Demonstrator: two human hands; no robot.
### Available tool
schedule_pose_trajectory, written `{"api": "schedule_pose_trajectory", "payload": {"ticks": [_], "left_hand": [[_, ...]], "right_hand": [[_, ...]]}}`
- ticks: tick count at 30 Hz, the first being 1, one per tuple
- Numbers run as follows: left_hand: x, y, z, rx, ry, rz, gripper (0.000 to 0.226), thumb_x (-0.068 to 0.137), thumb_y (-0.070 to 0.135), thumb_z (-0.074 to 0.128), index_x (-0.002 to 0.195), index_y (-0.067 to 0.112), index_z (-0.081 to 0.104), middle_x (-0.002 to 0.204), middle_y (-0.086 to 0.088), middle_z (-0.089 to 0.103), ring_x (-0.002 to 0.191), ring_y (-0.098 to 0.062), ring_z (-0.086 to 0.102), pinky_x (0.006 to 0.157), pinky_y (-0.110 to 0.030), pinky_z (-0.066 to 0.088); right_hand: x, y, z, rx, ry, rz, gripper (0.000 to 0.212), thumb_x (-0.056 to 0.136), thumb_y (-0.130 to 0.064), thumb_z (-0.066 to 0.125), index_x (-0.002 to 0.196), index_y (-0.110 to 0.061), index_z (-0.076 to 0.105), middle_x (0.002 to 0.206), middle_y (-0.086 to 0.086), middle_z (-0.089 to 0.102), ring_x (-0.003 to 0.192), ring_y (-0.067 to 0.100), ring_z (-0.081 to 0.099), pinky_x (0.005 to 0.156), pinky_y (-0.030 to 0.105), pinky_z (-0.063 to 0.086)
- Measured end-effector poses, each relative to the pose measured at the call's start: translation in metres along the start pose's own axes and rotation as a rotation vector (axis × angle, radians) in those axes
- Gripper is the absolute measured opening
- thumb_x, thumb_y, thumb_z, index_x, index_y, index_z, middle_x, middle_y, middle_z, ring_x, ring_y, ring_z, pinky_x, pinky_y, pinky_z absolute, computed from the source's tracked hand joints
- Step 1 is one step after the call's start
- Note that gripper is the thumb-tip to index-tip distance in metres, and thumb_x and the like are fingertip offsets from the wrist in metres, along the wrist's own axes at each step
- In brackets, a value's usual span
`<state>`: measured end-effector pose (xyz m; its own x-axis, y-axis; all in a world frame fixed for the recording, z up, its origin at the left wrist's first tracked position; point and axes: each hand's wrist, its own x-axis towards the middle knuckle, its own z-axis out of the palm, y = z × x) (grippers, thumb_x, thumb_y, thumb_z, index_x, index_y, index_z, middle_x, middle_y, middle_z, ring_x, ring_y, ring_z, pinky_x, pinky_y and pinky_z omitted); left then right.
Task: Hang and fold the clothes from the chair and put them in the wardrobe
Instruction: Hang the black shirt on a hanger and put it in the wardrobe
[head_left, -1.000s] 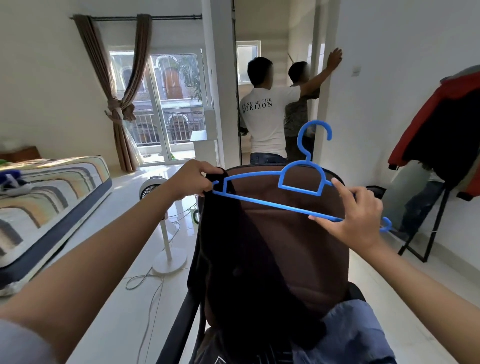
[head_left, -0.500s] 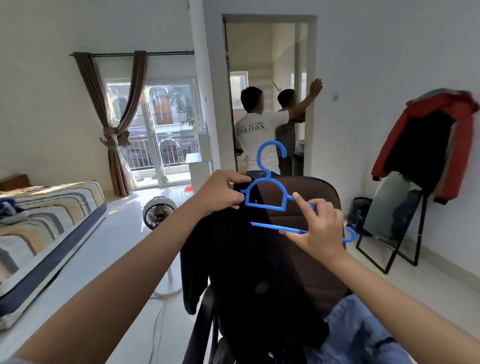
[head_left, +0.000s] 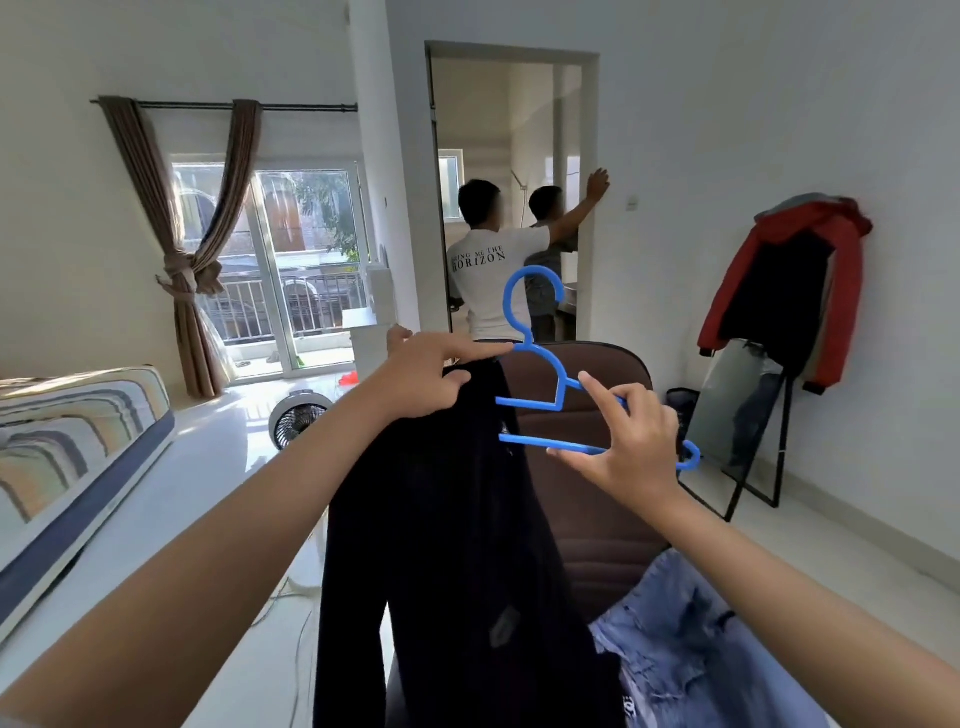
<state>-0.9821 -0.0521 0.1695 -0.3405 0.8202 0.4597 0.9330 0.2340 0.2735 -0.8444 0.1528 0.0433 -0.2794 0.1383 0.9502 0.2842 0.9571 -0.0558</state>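
Blue plastic hanger (head_left: 540, 400) hung between both hands — right hand (head_left: 631, 447) pinching its lower bar. Left hand (head_left: 426, 376) gripped the dark garment (head_left: 457, 545) over the brown chair (head_left: 592, 499).

Blue hanger (head_left: 535, 400) of smooth glossy plastic; dark garment (head_left: 457, 545) of matt cloth; faded denim jeans (head_left: 691, 649); brown chair (head_left: 597, 499) back in ribbed matt upholstery

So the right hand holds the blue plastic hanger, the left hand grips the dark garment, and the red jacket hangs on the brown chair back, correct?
Not quite. In the head view the red jacket hangs over the standing mirror by the wall, not on the brown chair back. Right hand holds the blue plastic hanger; left hand grips the dark garment.
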Motion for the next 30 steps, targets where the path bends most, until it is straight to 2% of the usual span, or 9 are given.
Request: {"api": "schedule_pose_trajectory", "payload": {"ticks": [2,4,10,13,15,18,20,26,30], "left_hand": [[-0.008,-0.001,0.002,-0.217,0.040,0.022,0.062,0.084,-0.005,0.055,0.118,0.047,0.057,0.106,0.005,0.070,0.097,-0.011,0.060,0.098,-0.036,0.044],[-0.012,-0.002,0.006,-0.331,0.112,0.026,0.060,0.081,-0.009,0.057,0.113,0.041,0.062,0.102,0.001,0.072,0.095,-0.013,0.064,0.096,-0.035,0.048],[-0.010,0.000,0.017,-0.350,0.182,0.030,0.041,0.082,-0.006,0.060,0.112,0.020,0.069,0.093,0.010,0.069,0.092,-0.008,0.063,0.088,-0.019,0.046],[-0.004,0.000,0.021,-0.324,0.224,0.011,0.041,0.081,-0.009,0.058,0.110,0.016,0.070,0.096,0.009,0.068,0.093,-0.006,0.061,0.086,-0.011,0.042],[0.002,0.001,0.023,-0.310,0.250,-0.001,0.040,0.081,-0.010,0.057,0.109,0.015,0.071,0.098,0.005,0.069,0.093,-0.005,0.061,0.084,-0.008,0.042],[0.010,0.002,0.026,-0.308,0.261,-0.014,0.040,0.081,-0.011,0.056,0.109,0.013,0.071,0.097,0.006,0.068,0.094,-0.005,0.061,0.084,-0.009,0.042],[0.015,0.004,0.027,-0.311,0.256,-0.014,0.041,0.080,-0.012,0.055,0.109,0.012,0.071,0.096,0.008,0.067,0.094,-0.005,0.060,0.080,-0.002,0.040],[0.022,0.005,0.025,-0.310,0.264,0.006,0.042,0.079,-0.013,0.055,0.109,0.012,0.071,0.097,0.003,0.069,0.094,-0.008,0.062,0.082,-0.007,0.042],[0.020,-0.002,0.020,-0.324,0.304,-0.002,0.042,0.077,-0.016,0.055,0.106,0.010,0.071,0.093,0.001,0.068,0.086,-0.010,0.062,0.074,-0.003,0.042]], "right_hand": [[-0.002,-0.004,-0.007,0.014,0.002,-0.008,0.087,0.059,-0.070,0.067,0.132,-0.026,0.049,0.090,0.006,0.057,0.075,0.020,0.052,0.063,0.030,0.031],[-0.004,-0.007,-0.012,0.015,-0.003,-0.006,0.088,0.059,-0.071,0.067,0.133,-0.026,0.048,0.090,0.006,0.056,0.075,0.019,0.052,0.063,0.030,0.030],[-0.011,-0.003,-0.018,-0.022,-0.022,0.008,0.094,0.060,-0.077,0.062,0.137,-0.025,0.045,0.097,0.007,0.057,0.080,0.021,0.052,0.069,0.031,0.031],[-0.014,-0.005,-0.016,-0.101,-0.012,0.042,0.093,0.063,-0.073,0.067,0.139,-0.024,0.046,0.118,0.013,0.053,0.104,0.026,0.050,0.085,0.040,0.034],[-0.023,-0.013,-0.017,-0.089,0.055,0.052,0.079,0.071,-0.061,0.070,0.137,-0.022,0.049,0.124,0.016,0.050,0.112,0.029,0.046,0.093,0.042,0.033],[-0.047,-0.033,-0.018,0.102,0.118,-0.013,0.052,0.079,-0.035,0.073,0.126,-0.019,0.058,0.105,0.009,0.057,0.096,0.024,0.054,0.080,0.039,0.041],[-0.068,-0.047,-0.015,0.219,0.036,-0.052,0.042,0.082,-0.029,0.070,0.122,-0.021,0.061,0.094,0.005,0.057,0.083,0.022,0.054,0.070,0.037,0.040],[-0.099,-0.051,0.002,0.119,-0.307,0.018,0.037,0.084,-0.047,0.059,0.114,-0.026,0.066,0.086,-0.002,0.050,0.074,0.018,0.050,0.064,0.030,0.035],[-0.103,-0.033,0.003,-0.027,-0.344,-0.019,0.036,0.079,-0.057,0.057,0.083,-0.021,0.063,0.077,-0.002,0.049,0.067,0.021,0.049,0.063,0.031,0.032]]}}
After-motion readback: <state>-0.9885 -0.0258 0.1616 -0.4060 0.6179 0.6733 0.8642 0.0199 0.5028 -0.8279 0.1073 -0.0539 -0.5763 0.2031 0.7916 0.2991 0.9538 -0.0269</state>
